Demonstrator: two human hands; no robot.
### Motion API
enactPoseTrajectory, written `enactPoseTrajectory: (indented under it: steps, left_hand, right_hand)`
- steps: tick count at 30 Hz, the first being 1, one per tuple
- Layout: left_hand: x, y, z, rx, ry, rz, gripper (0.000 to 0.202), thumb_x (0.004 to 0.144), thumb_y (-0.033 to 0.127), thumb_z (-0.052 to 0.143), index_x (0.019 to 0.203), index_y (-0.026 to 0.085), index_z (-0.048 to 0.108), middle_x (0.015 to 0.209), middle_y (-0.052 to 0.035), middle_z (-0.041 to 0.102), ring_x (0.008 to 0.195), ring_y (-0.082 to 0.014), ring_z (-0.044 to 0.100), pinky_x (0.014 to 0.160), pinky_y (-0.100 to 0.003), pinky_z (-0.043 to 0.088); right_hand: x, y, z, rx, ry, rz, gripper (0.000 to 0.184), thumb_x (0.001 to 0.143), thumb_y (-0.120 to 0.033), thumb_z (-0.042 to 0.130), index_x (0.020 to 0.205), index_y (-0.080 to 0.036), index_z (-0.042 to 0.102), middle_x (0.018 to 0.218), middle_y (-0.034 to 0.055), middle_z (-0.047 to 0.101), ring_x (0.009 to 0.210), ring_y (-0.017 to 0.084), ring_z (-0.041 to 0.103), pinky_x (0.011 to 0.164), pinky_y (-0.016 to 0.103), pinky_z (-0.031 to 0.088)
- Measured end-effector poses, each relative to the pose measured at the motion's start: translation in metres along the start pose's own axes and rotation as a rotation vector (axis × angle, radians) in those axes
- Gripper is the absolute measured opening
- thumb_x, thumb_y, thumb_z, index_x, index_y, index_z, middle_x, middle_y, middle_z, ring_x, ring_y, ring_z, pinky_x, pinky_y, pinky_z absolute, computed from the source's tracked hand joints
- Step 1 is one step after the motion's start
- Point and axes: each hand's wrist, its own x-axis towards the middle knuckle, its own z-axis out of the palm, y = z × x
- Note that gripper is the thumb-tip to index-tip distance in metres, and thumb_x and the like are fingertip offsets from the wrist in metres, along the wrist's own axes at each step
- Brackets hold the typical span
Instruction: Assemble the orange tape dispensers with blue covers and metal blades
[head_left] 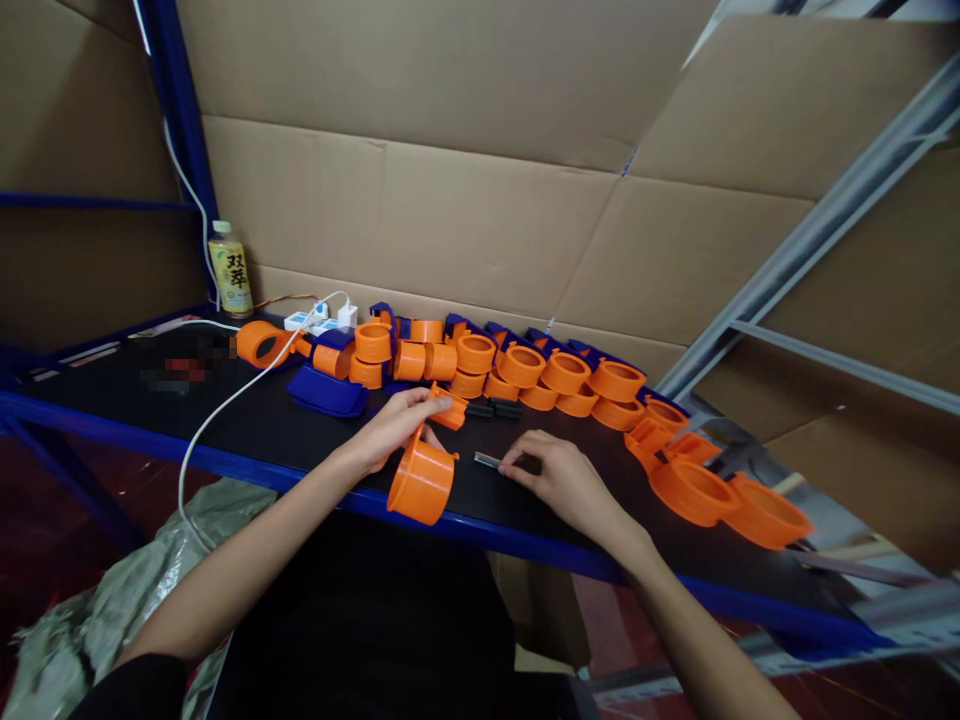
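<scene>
My left hand [391,428] is closed around the narrow upper end of an orange plastic ring-shaped part [424,484], whose wide cup-like ring hangs below the fingers above the table's front edge. To the right of it, my right hand [564,478] pinches a thin, short grey strip [487,460] with a shiny top. The strip's tip points left toward the orange part, and the two are apart. What the strip is exactly, I cannot tell. Several small black pieces [495,409] lie on the table just beyond my hands.
Stacked orange rings with blue parts [521,366] line the back of the black table [330,432]. More orange parts [694,492] lie at right. Blue flat pieces [328,391], a power strip [303,321] and a bottle [232,272] stand left. A white cable [225,402] crosses the front edge.
</scene>
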Motion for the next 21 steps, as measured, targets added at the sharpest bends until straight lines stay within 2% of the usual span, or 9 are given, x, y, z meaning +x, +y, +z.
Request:
enactPoseTrajectory:
  steps: [2, 6, 10, 14, 18, 21]
  left_hand:
    - [-0.001, 0.0, 0.0, 0.028, 0.003, -0.017, 0.032, 0.085, 0.046, 0.075, 0.097, 0.017, 0.065, 0.067, -0.0029, 0.072, 0.053, -0.0205, 0.071, 0.045, -0.025, 0.051]
    - [-0.004, 0.001, 0.003, 0.071, -0.033, -0.038, 0.036, 0.085, 0.047, 0.074, 0.102, 0.016, 0.065, 0.066, -0.0049, 0.073, 0.057, -0.0233, 0.074, 0.041, -0.023, 0.047]
    - [-0.007, 0.001, 0.005, 0.094, -0.114, -0.045, 0.039, 0.086, 0.047, 0.074, 0.107, 0.014, 0.067, 0.072, -0.0081, 0.075, 0.061, -0.0238, 0.076, 0.04, -0.021, 0.045]
    - [-0.007, -0.001, 0.007, 0.1, -0.153, -0.026, 0.04, 0.086, 0.048, 0.075, 0.105, 0.013, 0.067, 0.093, -0.0131, 0.078, 0.062, -0.0217, 0.076, 0.04, -0.019, 0.045]
    - [-0.007, -0.003, 0.008, 0.116, -0.159, -0.053, 0.042, 0.085, 0.046, 0.076, 0.109, 0.013, 0.067, 0.095, -0.0133, 0.078, 0.06, -0.0196, 0.075, 0.041, -0.019, 0.048]
    - [-0.005, -0.003, 0.007, 0.087, -0.114, -0.079, 0.041, 0.085, 0.043, 0.076, 0.112, 0.013, 0.066, 0.096, -0.0126, 0.078, 0.061, -0.0194, 0.075, 0.042, -0.02, 0.048]
  right_hand:
    - [0.003, -0.002, -0.003, 0.165, 0.022, 0.051, 0.017, 0.091, -0.037, 0.066, 0.083, -0.024, 0.074, 0.087, 0.0045, 0.075, 0.075, 0.02, 0.068, 0.068, 0.033, 0.054]
    - [0.012, -0.016, -0.014, 0.37, 0.166, 0.124, 0.028, 0.089, -0.048, 0.069, 0.088, -0.021, 0.074, 0.08, 0.0038, 0.076, 0.063, 0.017, 0.063, 0.058, 0.029, 0.048]
    - [0.024, -0.032, -0.019, 0.357, 0.2, 0.081, 0.025, 0.088, -0.046, 0.072, 0.088, -0.021, 0.076, 0.079, 0.0035, 0.076, 0.063, 0.016, 0.062, 0.058, 0.028, 0.046]
    - [0.033, -0.038, -0.016, 0.329, 0.15, 0.043, 0.017, 0.089, -0.037, 0.071, 0.086, -0.021, 0.077, 0.079, 0.003, 0.076, 0.063, 0.016, 0.063, 0.059, 0.028, 0.047]
    - [0.042, -0.038, -0.007, 0.269, 0.144, 0.005, 0.014, 0.089, -0.034, 0.071, 0.088, -0.021, 0.079, 0.083, 0.0037, 0.076, 0.067, 0.016, 0.065, 0.062, 0.029, 0.048]
    - [0.054, -0.032, 0.0, 0.241, 0.179, -0.06, 0.017, 0.092, -0.035, 0.069, 0.091, -0.022, 0.08, 0.089, 0.0052, 0.077, 0.074, 0.018, 0.068, 0.067, 0.03, 0.05]
